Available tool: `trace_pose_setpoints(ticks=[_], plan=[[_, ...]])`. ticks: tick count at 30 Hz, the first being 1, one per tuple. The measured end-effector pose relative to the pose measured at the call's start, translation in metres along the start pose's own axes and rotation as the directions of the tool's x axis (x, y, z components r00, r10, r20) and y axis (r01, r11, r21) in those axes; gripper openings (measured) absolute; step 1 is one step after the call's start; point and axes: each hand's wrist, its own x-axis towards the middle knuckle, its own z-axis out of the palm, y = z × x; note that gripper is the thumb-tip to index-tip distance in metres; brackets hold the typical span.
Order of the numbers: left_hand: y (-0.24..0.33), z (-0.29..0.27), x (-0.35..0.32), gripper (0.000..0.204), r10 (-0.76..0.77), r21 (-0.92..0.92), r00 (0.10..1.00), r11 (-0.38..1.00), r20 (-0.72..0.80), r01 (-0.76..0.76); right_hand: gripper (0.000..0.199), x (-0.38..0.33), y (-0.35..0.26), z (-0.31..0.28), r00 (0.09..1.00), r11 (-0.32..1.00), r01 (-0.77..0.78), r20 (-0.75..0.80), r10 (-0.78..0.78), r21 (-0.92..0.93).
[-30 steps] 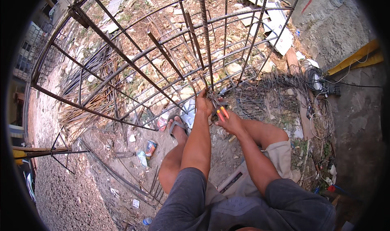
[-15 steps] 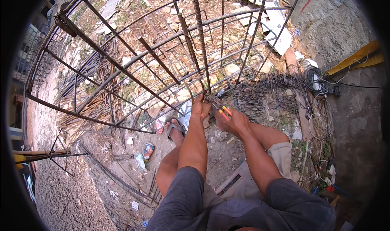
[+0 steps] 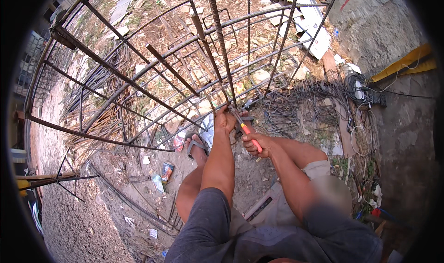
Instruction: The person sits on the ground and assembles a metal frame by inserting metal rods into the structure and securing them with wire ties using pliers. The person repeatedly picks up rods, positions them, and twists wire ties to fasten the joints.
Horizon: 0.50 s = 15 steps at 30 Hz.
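Observation:
My right hand (image 3: 257, 145) is closed around the red-and-yellow handles of a pair of pincers (image 3: 243, 127). Its jaws reach up to the foot of the upright ribbed rebar (image 3: 227, 73), where the bars meet. What the jaws grip is too small to make out. Just left of them, my left hand (image 3: 225, 122) is closed at the lower end of a thin bent steel bar (image 3: 211, 101), fingers partly hidden. The bars belong to a large rebar cage (image 3: 134, 82) that spreads in front of me.
Loose rods (image 3: 99, 101) lie in a heap at the left. Bent wire stirrups (image 3: 286, 110) are piled at right, near a coiled black cable (image 3: 357, 91) and a wooden plank (image 3: 343, 129). Crumpled packets (image 3: 167, 171) lie on the dirt. A concrete wall (image 3: 379, 22) rises at right.
My right hand has moved down and slightly left; the pincers' handles, spread before, are now together. The left hand has barely moved. The cage appears shifted slightly left.

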Motion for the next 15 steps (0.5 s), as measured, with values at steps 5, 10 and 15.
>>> trace_pose_setpoints(ticks=[5,10,15], plan=[[-0.006,0.004,-0.004,0.017,0.018,0.007,0.999,1.0,-0.033,-0.017,0.018,0.007,0.021,0.011,0.967,0.971,0.19,-0.144,-0.211,-0.147],[-0.002,-0.002,-0.001,0.018,-0.013,-0.034,0.995,0.999,-0.101,0.01,0.035,0.013,0.028,0.011,0.277,-0.245,-0.327,0.155,-0.948,-0.913],[-0.008,0.023,-0.015,0.019,-0.046,0.026,0.987,0.998,-0.157,0.05,0.044,0.017,0.023,0.02,0.428,0.195,-0.327,-0.328,-0.842,-0.925]])
